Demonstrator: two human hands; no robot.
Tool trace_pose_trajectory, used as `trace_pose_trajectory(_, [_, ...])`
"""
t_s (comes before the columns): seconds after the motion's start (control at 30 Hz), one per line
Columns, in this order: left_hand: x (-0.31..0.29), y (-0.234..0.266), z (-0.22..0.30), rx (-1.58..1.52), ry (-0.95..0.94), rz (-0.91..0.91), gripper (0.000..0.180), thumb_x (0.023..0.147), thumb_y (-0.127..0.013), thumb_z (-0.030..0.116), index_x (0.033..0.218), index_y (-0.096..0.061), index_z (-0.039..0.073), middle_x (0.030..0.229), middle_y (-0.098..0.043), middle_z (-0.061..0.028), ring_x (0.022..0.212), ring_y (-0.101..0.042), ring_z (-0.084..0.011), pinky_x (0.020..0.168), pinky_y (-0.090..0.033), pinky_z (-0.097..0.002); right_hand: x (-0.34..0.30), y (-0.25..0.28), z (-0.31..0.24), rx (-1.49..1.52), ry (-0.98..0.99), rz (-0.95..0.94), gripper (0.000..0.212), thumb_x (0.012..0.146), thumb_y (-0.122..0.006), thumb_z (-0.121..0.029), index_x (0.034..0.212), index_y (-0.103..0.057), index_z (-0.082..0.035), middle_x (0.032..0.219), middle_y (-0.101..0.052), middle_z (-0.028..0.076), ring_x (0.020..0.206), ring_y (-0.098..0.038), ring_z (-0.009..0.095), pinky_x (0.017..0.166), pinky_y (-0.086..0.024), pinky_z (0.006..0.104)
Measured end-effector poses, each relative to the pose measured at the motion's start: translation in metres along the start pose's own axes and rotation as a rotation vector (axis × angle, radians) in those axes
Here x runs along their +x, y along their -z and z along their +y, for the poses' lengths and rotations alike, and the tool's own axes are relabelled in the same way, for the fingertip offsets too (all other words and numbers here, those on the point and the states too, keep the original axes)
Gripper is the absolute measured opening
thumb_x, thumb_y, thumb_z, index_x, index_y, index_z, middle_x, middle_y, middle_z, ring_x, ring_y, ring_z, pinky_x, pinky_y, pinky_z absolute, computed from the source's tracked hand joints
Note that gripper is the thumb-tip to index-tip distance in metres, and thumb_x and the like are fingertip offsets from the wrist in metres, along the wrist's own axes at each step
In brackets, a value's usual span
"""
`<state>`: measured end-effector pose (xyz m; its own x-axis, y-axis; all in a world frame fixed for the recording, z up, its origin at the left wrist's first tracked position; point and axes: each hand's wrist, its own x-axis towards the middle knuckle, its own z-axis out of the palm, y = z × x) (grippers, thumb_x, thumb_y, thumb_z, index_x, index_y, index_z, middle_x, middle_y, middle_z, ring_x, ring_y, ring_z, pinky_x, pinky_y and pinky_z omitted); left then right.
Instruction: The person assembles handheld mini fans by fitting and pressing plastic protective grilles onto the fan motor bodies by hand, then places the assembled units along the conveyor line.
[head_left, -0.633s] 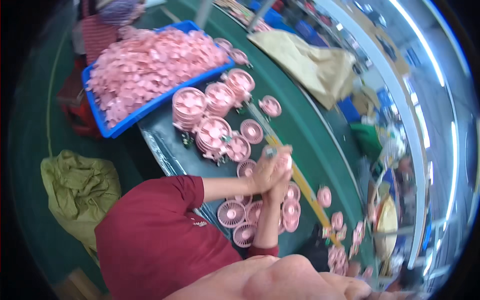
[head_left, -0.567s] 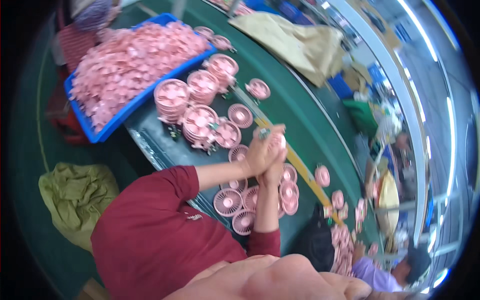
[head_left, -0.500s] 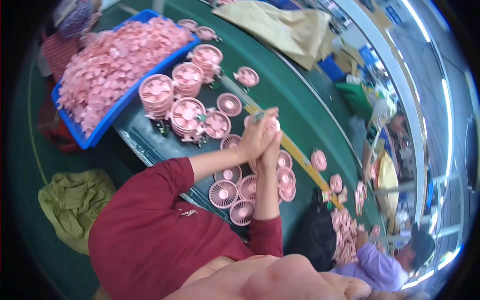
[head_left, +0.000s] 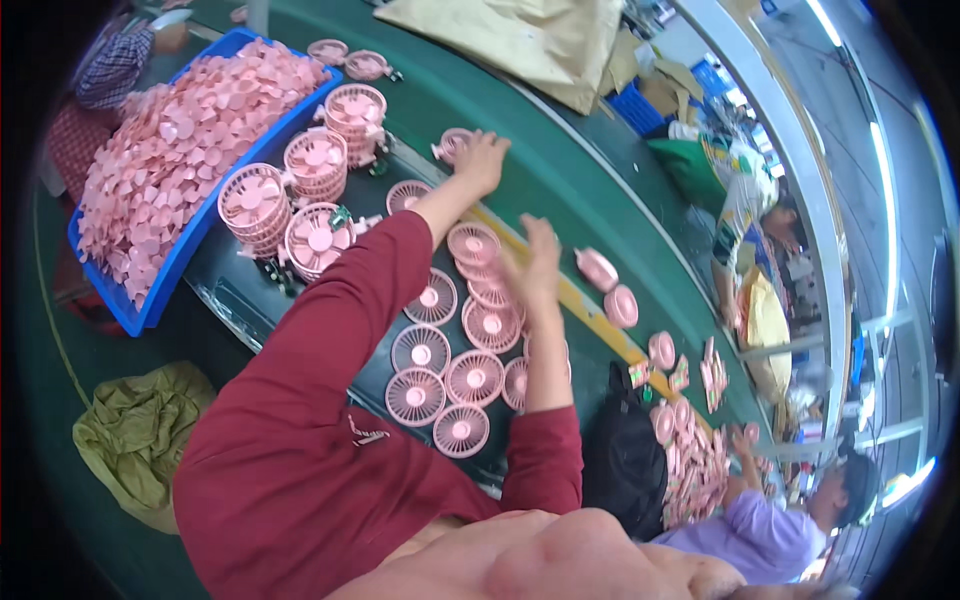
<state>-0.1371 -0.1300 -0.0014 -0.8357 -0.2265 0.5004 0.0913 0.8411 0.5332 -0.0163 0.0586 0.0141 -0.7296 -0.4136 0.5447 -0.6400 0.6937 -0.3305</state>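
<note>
My left hand (head_left: 484, 165) reaches out over the green belt, beside a round pink fan housing (head_left: 453, 146). Its fingers look apart, and part of the housing is hidden behind them. Closer in, my right hand (head_left: 537, 262) is open, fingers spread, above a row of overlapping pink fan grilles (head_left: 474, 244). More slotted grilles (head_left: 474, 377) lie flat on the dark table between my forearms. An oblong pink piece (head_left: 597, 270) rests on the belt to the right of my right hand.
At the left stands a blue bin (head_left: 150, 312) heaped with pink blades. Stacked fan housings (head_left: 254, 205) are beside it. A black bag (head_left: 625, 455) sits at the table's right end. Other people work at the left, across the belt and at lower right.
My hands, pressed together around a pink piece before, have parted. The left moved out to the housing, the right stayed nearer the grilles. An oblong pink piece now lies on the belt.
</note>
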Motion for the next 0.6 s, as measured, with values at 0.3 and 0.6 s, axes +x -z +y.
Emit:
trace_pose_trajectory(0.3, [0.031,0.005,-0.012,0.466,-0.116,-0.395,0.031,0.090,-0.053,0.017,0.120,-0.063,0.016,0.134,-0.052,-0.0119,0.138,-0.033,-0.0359,0.107,-0.024,-0.0674,-0.012,-0.020,-0.033,0.020,-0.056,-0.320,0.047,0.074,-0.076,-0.021,0.117,-0.061,-0.011,0.116,-0.061,0.015,0.110,-0.054,0.037,0.095,-0.042,0.0485])
trace_pose_trajectory(0.6, [0.017,0.034,0.035,-0.105,0.134,-0.058,0.026,0.082,-0.060,0.015,0.102,-0.047,0.003,0.081,-0.068,-0.0196,0.078,-0.068,-0.0366,0.068,-0.055,-0.0463,-0.022,0.011,-0.053,-0.110,-0.119,-0.406,0.037,0.078,-0.072,-0.028,0.109,-0.066,-0.009,0.112,-0.063,0.015,0.111,-0.055,0.032,0.098,-0.036,0.0509])
